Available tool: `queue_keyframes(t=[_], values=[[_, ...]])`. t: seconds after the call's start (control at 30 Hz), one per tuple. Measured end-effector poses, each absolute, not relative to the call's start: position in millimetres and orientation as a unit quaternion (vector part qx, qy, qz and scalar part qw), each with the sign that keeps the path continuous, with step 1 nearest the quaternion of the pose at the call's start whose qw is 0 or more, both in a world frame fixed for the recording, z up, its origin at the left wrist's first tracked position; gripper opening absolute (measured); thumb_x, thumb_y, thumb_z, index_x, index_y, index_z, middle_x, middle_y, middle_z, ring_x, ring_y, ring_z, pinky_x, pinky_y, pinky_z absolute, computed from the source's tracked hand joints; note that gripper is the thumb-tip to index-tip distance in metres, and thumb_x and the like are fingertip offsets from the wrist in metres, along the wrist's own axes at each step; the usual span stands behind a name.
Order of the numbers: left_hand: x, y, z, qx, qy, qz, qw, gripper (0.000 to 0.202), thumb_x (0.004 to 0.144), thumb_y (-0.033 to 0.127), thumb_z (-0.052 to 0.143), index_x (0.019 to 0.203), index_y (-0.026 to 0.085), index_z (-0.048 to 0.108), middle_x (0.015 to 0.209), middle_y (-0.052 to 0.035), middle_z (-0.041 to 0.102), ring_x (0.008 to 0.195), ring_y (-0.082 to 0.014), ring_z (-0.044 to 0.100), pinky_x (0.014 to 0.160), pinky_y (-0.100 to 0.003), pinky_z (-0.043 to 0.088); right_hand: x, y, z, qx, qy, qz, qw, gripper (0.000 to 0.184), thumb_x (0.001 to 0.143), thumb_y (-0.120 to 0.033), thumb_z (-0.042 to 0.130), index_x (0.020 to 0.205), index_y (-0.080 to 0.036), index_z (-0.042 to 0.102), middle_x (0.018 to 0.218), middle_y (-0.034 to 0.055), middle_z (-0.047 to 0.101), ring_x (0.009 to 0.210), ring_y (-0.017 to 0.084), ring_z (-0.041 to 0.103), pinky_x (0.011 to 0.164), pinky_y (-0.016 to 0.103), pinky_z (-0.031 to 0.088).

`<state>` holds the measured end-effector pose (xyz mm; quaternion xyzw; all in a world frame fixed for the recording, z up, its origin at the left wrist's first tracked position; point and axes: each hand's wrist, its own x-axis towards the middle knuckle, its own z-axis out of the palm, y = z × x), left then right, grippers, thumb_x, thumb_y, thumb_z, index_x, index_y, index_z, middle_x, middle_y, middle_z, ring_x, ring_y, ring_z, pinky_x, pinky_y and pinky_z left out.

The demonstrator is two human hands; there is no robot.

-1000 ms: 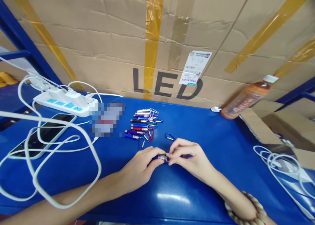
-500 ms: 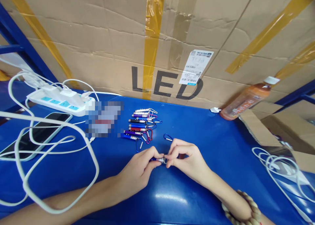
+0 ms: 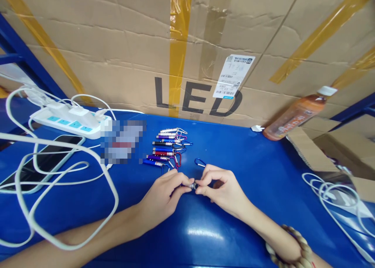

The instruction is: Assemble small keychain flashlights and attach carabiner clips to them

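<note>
My left hand (image 3: 165,192) is closed, its thumb and fingers pinching a small keychain flashlight (image 3: 192,186); only the silvery end shows, the rest being covered by fingers. At that end, the thumb and fingertips of my right hand (image 3: 224,186) are pinched together, meeting the flashlight. What part they grip is mostly hidden. Just beyond the right knuckles is a blue carabiner (image 3: 200,162); I cannot tell whether it is joined to anything. Behind the left hand, several similar flashlights with carabiners (image 3: 166,153) lie in a row, coloured silver, black, red, purple and blue.
A white power strip (image 3: 70,121), looped white cable (image 3: 114,190) and phone (image 3: 43,162) occupy the left. A pixelated patch (image 3: 124,141) hides something beside them. A large LED carton (image 3: 131,45) stands behind; an orange drink bottle (image 3: 299,115) leans at right near coiled cable (image 3: 331,192).
Both hands have moved slightly up and away, still together at the flashlight. Less of the flashlight shows between the fingers, and my left hand now partly covers the nearest carabiner of the row.
</note>
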<state>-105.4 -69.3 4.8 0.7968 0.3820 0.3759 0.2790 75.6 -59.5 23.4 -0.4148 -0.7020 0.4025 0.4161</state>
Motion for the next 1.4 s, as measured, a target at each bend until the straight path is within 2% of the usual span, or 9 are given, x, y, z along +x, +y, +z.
queue_keyframes(t=[0.3,0.47,0.6,0.8,1.0,1.13,1.27,1.33,1.4], values=[[-105.8,-70.1,9.9,0.786,0.402,0.357,0.304,0.012,0.086,0.014,0.050,0.082,0.019,0.061,0.082,-0.0015,0.068,0.078,-0.0154,0.063,0.071,-0.025,0.049,80.9,-57.9,30.0,-0.457,-0.603,0.543,0.365,0.029,0.050,-0.036,0.083,0.054,-0.014,0.064,0.063,-0.0002,0.055,0.049,0.008,0.050,0.029,0.014,0.039],[-105.5,-75.7,11.7,0.806,0.332,0.367,0.326,0.016,0.087,0.011,0.048,0.079,0.019,0.059,0.080,-0.0009,0.068,0.078,-0.0136,0.063,0.072,-0.023,0.049,79.7,-57.7,30.7,-0.485,-0.538,0.607,0.328,0.034,0.035,-0.023,0.087,0.044,-0.012,0.056,0.048,-0.0058,0.051,0.037,0.002,0.041,0.027,0.010,0.034],[-105.4,-78.7,9.3,0.819,0.306,0.385,0.297,0.019,0.088,0.009,0.046,0.078,0.019,0.058,0.077,-0.0012,0.068,0.074,-0.0135,0.061,0.070,-0.023,0.048,76.7,-61.1,29.2,-0.497,-0.505,0.644,0.288,0.037,0.039,-0.022,0.084,0.042,-0.012,0.049,0.043,-0.0079,0.049,0.035,0.001,0.038,0.027,0.009,0.033],[-106.9,-79.1,7.1,0.841,0.282,0.403,0.224,0.019,0.089,0.009,0.045,0.080,0.018,0.059,0.081,-0.0020,0.070,0.068,-0.0131,0.057,0.069,-0.025,0.044,74.0,-64.8,26.0,-0.501,-0.492,0.661,0.265,0.034,0.045,-0.023,0.081,0.046,-0.013,0.049,0.045,-0.0067,0.052,0.038,0.001,0.042,0.029,0.009,0.035],[-108.3,-75.9,11.9,0.846,0.314,0.352,0.249,0.026,0.090,0.009,0.042,0.102,0.022,0.061,0.084,-0.0004,0.070,0.070,-0.0137,0.057,0.073,-0.026,0.043,74.6,-62.7,23.7,-0.491,-0.497,0.661,0.273,0.037,0.049,-0.033,0.080,0.053,-0.014,0.049,0.046,-0.0054,0.053,0.039,0.003,0.043,0.029,0.009,0.034],[-106.5,-72.1,14.5,0.829,0.348,0.345,0.268,0.025,0.089,0.011,0.041,0.098,0.020,0.063,0.082,-0.0018,0.069,0.073,-0.0148,0.059,0.070,-0.025,0.045,75.4,-60.8,21.0,-0.487,-0.556,0.583,0.339,0.038,0.051,-0.037,0.082,0.068,-0.014,0.057,0.054,-0.0048,0.053,0.042,0.004,0.043,0.031,0.013,0.036],[-102.5,-71.3,20.4,0.773,0.407,0.327,0.361,0.023,0.086,0.015,0.043,0.092,0.020,0.064,0.073,0.0012,0.067,0.065,-0.0126,0.059,0.063,-0.021,0.045,83.7,-61.1,23.3,-0.416,-0.717,0.334,0.449,0.024,0.062,-0.033,0.079,0.075,-0.017,0.066,0.071,0.0002,0.059,0.055,0.007,0.052,0.044,0.016,0.041],[-101.6,-70.8,23.8,0.746,0.422,0.304,0.415,0.021,0.085,0.018,0.044,0.092,0.019,0.064,0.068,0.0019,0.064,0.061,-0.0121,0.057,0.057,-0.020,0.043,90.9,-60.8,26.0,-0.333,-0.810,0.228,0.425,0.008,0.077,-0.027,0.068,0.080,-0.020,0.070,0.079,0.0019,0.062,0.061,0.007,0.056,0.050,0.017,0.042],[-101.7,-69.5,26.3,0.728,0.429,0.280,0.455,0.021,0.086,0.022,0.044,0.088,0.018,0.064,0.065,0.0020,0.061,0.060,-0.0122,0.055,0.054,-0.020,0.041,97.4,-59.6,28.4,-0.280,-0.869,0.156,0.377,0.015,0.086,-0.020,0.056,0.086,-0.023,0.071,0.085,0.0026,0.063,0.063,0.007,0.058,0.052,0.017,0.042]])
